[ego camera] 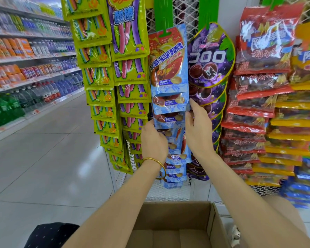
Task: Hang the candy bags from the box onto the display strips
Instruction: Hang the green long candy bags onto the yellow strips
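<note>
Two hands work at the middle of the blue cola candy bags (169, 72) hung on the green display strip (162, 13). The left hand (153, 140) curls its fingers round a blue bag partway down the column; the right hand (198, 126) pinches the right edge of a bag just above. This looks like the hooking step. The cardboard box (211, 221), near and below, shows only bare bottom, so next likely comes seating this bag, then checking the box.
</note>
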Demonstrator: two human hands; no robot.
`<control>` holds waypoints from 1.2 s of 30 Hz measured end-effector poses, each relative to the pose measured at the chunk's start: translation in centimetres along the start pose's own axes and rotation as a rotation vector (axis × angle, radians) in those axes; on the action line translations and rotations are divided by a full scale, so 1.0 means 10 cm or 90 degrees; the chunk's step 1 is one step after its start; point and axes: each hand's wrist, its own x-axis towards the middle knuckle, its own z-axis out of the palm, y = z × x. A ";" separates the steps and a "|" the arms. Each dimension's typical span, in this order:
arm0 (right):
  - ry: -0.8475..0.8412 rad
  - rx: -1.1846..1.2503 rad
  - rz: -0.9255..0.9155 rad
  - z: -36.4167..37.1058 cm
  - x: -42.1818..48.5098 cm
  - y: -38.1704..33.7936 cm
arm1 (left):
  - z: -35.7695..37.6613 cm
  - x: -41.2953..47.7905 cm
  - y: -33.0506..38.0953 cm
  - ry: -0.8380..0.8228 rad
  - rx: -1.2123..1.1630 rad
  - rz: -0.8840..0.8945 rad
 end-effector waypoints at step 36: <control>-0.060 -0.025 0.249 0.42 -0.58 0.67 | 0.06 -0.10 -0.27 -0.041 -0.400 -0.353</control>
